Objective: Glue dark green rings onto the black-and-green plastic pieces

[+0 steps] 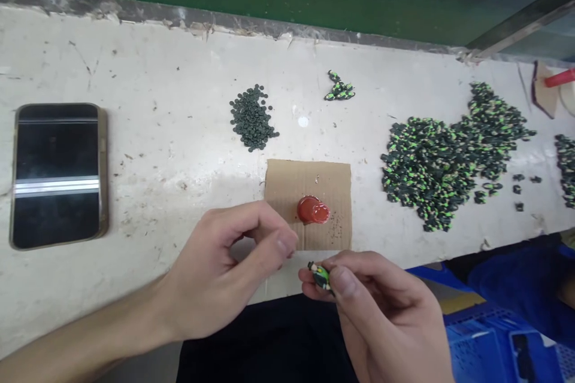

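Between the thumb and fingers of my right hand [381, 305] is a small painted figurine [320, 276], dark with bright green patches and a black top. My left hand [238, 269] is closed in a pinch to the left of the figurine, apart from it; anything between its fingertips is hidden or too small to make out. Just beyond both hands, a small red cup [313, 210] stands on a square of brown cardboard [283, 176]. Past the cardboard lies a pile of small dark round discs [252, 118].
A large heap of green-and-black pieces [431, 167] lies at right, with a few similar ones [340, 91] at the back. A phone [56, 176] rests on the white table [148, 179] at left. Blue crates [494, 347] and another person's dark-blue clothing [516, 281] are at lower right.
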A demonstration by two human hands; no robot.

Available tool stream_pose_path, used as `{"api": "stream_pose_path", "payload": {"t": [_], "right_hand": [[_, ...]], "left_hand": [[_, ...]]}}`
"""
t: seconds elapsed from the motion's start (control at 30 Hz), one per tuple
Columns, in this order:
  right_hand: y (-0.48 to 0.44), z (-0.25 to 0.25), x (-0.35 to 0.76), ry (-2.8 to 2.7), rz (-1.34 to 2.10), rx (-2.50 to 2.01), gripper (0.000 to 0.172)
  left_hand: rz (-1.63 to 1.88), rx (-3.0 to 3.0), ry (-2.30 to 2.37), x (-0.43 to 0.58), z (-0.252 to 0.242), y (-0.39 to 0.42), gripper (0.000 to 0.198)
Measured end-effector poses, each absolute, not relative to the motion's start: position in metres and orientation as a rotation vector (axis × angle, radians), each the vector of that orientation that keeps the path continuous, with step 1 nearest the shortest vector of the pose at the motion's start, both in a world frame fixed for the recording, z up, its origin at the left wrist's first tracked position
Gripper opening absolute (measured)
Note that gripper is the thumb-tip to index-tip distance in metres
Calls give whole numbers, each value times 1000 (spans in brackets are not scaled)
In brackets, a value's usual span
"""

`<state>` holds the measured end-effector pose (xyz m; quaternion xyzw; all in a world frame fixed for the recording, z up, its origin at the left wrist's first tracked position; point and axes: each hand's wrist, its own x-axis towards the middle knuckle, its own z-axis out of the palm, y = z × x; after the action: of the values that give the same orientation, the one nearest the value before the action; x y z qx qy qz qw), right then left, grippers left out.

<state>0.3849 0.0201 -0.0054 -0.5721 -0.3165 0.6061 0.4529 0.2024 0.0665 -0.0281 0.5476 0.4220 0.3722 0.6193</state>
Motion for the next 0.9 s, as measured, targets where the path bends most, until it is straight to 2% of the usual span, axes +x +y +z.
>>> {"api": "stream_pose_path", "payload": {"t": [0.13,0.4,0.63,0.7,0.77,0.8,0.9], "right_hand": [[20,-7,386,-795,1503,-1384,10],[20,-9,390,-810,1562,-1312,19],[19,-7,393,-823,1570,-1312,20],[17,-7,394,-834,1571,-1327,17],[17,-6,394,-840,1516,-1406,8],[19,-6,393,-848,1466,-1458,10],[28,-3,389,-892,1320,-1572,31]], "left_hand": [[858,1263,876,203,-27,65,11],[910,1258,798,207,-29,70,13],[906,1315,808,206,-30,68,13],[910,1342,808,206,-29,68,12],[904,1355,805,206,-29,68,11],[900,1359,806,206,-29,68,10],[903,1380,821,206,-28,68,10]]}}
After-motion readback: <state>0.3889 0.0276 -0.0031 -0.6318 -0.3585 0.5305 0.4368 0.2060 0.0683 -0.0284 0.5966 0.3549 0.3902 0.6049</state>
